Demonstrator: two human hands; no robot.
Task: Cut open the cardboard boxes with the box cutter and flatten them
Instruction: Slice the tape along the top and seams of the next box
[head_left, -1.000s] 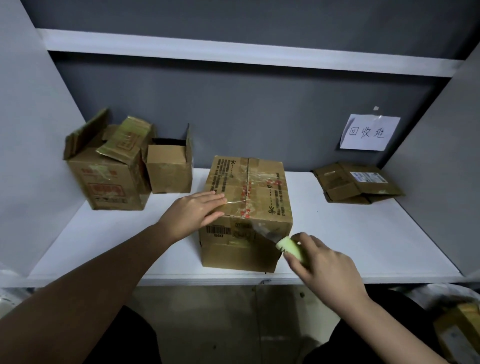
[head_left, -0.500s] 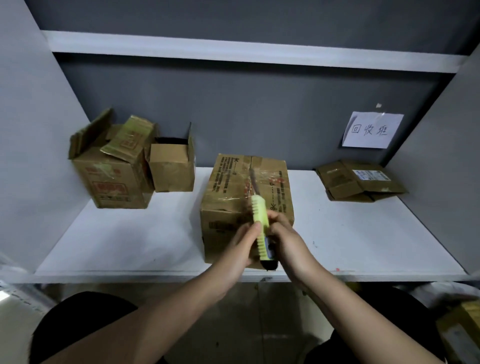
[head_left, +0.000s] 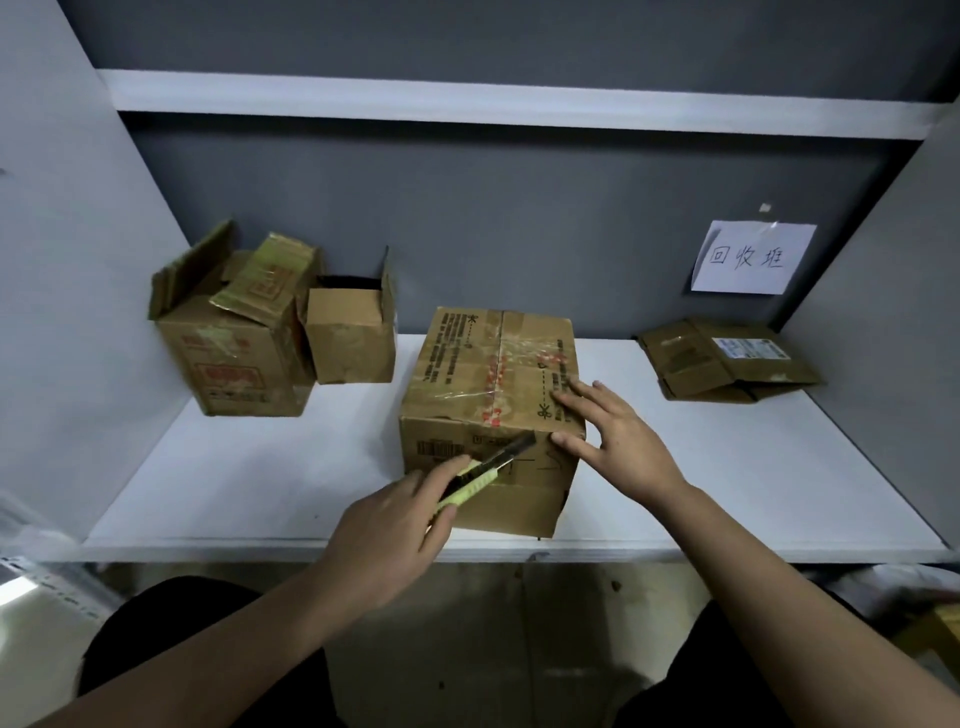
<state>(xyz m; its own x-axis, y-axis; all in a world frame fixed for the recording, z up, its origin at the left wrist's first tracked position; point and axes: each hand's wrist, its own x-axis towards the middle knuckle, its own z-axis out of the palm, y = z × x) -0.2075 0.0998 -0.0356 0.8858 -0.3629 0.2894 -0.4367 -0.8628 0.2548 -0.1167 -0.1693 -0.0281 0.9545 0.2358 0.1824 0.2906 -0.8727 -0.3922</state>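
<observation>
A sealed box (head_left: 491, 410) stands on the white shelf (head_left: 234, 483) near the middle of its front edge, clear tape running along its top seam. The left hand (head_left: 387, 535) grips the yellow-green cutter (head_left: 480, 475), fingers curled round the handle, and the dark blade end points up and right against the box's front face, just below the top front edge. The right hand (head_left: 618, 441) lies flat with straight, spread fingers on the box's near right top corner, thumb on the front face. Two opened boxes (head_left: 234, 353) stand side by side at the shelf's back left corner. A flattened box (head_left: 727, 358) lies at the back right corner, beneath a paper sign (head_left: 753, 257) on the grey back wall.
</observation>
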